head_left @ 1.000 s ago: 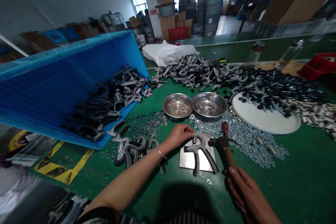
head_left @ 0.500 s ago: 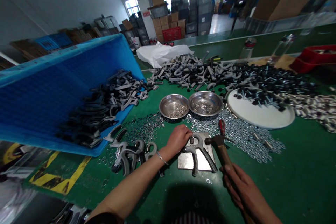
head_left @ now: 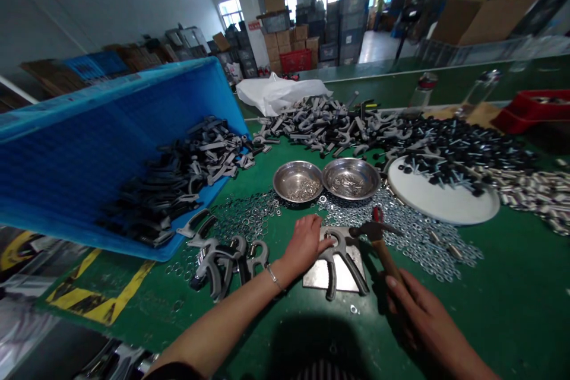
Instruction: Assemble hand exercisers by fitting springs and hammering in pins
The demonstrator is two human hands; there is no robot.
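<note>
A hand grip exerciser (head_left: 351, 270) with two dark-padded handles lies on a square metal plate (head_left: 314, 276), its handles toward me. My left hand (head_left: 305, 244) is closed at its upper left, thumb pressed on the grey frame and covering part of the spring. My right hand (head_left: 412, 303) is wrapped round the wooden handle of a claw hammer (head_left: 378, 237). The hammer's head is held just right of the exerciser's curved top, apart from it. Left of my left wrist lie several more hand grips (head_left: 218, 261) with grey frames.
A blue crate (head_left: 133, 119) of grey handles stands at left. Two steel bowls (head_left: 297, 165) of small parts sit ahead, amid scattered washers (head_left: 418, 243). A white plate (head_left: 427, 199) holds black-headed bolts. Piled handles (head_left: 329, 124) lie behind, with a red bin (head_left: 529, 113) at right.
My left thumb has moved down onto the exerciser's frame, over the spring that showed before. The hammer stays beside the exerciser, while my right hand has shifted slightly right.
</note>
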